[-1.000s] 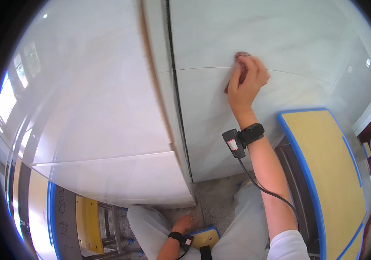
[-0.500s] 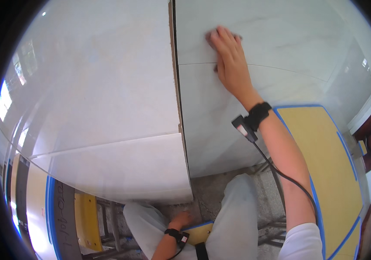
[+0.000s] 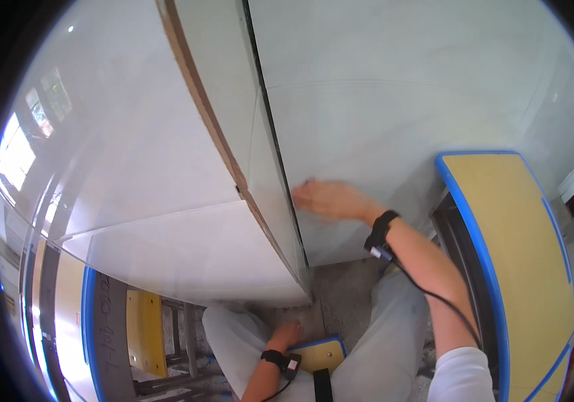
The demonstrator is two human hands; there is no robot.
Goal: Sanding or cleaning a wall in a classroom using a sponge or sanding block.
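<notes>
My right hand [image 3: 332,199], smeared by motion, is in front of the pale tiled wall [image 3: 394,127], close to the dark line where the wall meets a projecting tiled pillar [image 3: 146,134]. Its fingers are too blurred to show whether they hold anything. Down between my knees, my left hand [image 3: 289,333] rests by my left thigh, just above the small yellow seat [image 3: 318,356]; its fingers are hard to make out. Black straps with small cabled devices sit on both wrists. A rough brown edge [image 3: 210,114] runs down the pillar's corner.
To the right stands a yellow desk top [image 3: 508,228] with blue edging. More desks [image 3: 109,328] and a yellow chair part [image 3: 145,331] stand at the lower left, with metal legs between. The concrete floor [image 3: 344,288] shows below the wall.
My right hand has come down the wall and leftward, nearer the pillar's corner. The view has shifted, so the pillar's side face now shows. My left hand stays low between my knees.
</notes>
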